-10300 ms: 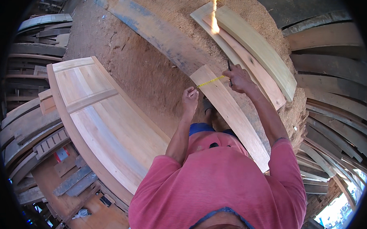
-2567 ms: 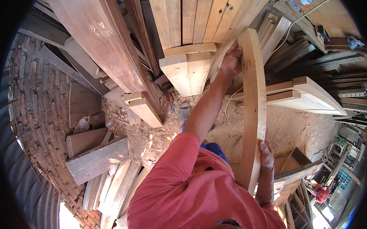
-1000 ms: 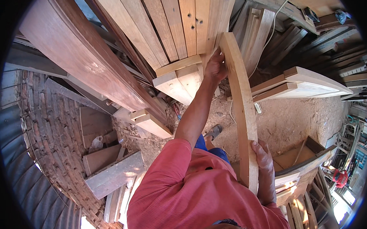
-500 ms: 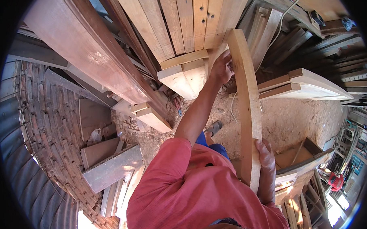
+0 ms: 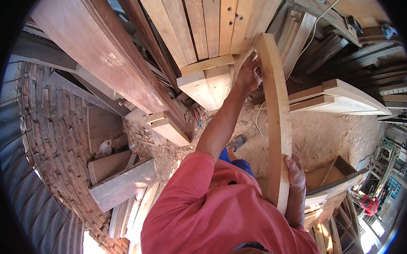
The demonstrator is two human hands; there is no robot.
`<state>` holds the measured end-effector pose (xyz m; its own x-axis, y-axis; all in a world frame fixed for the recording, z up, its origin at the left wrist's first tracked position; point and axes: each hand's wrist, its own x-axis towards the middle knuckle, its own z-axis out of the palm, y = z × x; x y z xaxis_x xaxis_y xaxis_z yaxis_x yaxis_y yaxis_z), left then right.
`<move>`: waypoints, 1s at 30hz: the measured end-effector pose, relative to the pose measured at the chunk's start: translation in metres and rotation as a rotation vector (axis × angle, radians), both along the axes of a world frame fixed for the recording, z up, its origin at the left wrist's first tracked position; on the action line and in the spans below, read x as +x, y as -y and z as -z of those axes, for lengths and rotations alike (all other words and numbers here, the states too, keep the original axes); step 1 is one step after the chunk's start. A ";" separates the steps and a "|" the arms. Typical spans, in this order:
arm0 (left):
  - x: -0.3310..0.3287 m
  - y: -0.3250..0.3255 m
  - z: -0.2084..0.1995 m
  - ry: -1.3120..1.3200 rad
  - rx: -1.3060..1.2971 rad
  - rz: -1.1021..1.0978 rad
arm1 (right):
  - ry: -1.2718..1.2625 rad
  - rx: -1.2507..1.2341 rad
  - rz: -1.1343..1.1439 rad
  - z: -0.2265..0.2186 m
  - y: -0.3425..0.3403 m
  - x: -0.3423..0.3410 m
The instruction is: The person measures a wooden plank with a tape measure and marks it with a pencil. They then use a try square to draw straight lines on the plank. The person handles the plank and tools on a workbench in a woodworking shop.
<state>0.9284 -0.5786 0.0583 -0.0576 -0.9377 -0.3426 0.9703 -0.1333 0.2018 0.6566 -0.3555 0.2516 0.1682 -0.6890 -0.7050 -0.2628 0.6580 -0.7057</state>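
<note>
Left hand [image 5: 248,74] clasps the top of a long pale plank [image 5: 275,111]; right hand [image 5: 296,193] wraps its lower end, held upright at the chest. Best kept vertical, clear of the stacked boards [image 5: 209,24] above the sawdust floor [image 5: 329,131].

A person in a red shirt [image 5: 215,216] held a long pale wooden plank [image 5: 277,115] upright. The left hand [image 5: 248,74] gripped it near its top end, and the right hand [image 5: 296,186] clasped its lower end. Sawdust [image 5: 329,131] covered the floor, and stacked boards [image 5: 208,19] leaned beyond the plank.
</note>
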 end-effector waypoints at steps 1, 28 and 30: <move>0.001 0.004 0.001 -0.034 -0.039 -0.008 | -0.015 0.010 -0.012 0.000 0.000 0.000; 0.017 0.018 -0.042 0.547 -0.039 0.060 | 0.180 0.079 -0.012 -0.027 0.019 0.024; 0.016 0.020 -0.051 0.526 -0.025 0.058 | 0.143 0.063 -0.029 -0.029 0.021 0.025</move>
